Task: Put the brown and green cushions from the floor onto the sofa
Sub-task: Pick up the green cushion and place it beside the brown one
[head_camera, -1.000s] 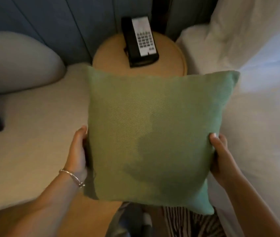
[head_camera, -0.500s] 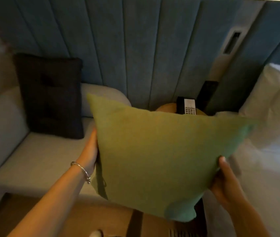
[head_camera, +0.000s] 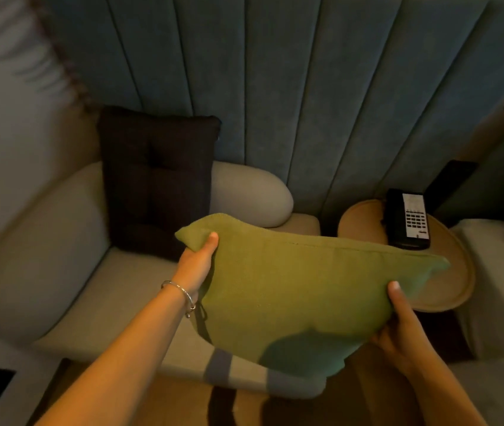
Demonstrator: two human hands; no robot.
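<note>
I hold the green cushion (head_camera: 290, 290) in both hands, tilted nearly flat above the front of the beige sofa seat (head_camera: 127, 290). My left hand (head_camera: 196, 262), with a bracelet on its wrist, grips the cushion's far left corner. My right hand (head_camera: 404, 327) grips its near right edge. A dark brown cushion (head_camera: 155, 182) stands upright on the sofa, leaning in the back corner against the backrest (head_camera: 41, 241), just beyond my left hand.
A round wooden side table (head_camera: 447, 284) stands right of the sofa with a black telephone (head_camera: 407, 219) on it. White bedding (head_camera: 496, 272) lies at the far right. Padded blue wall panels (head_camera: 275, 87) rise behind. A rounded sofa armrest (head_camera: 253, 195) sits behind the green cushion.
The cushion has tipped from upright toward flat and moved over the sofa seat. My left hand has shifted to its far corner. My view has lifted and swung left, showing the sofa and brown cushion.
</note>
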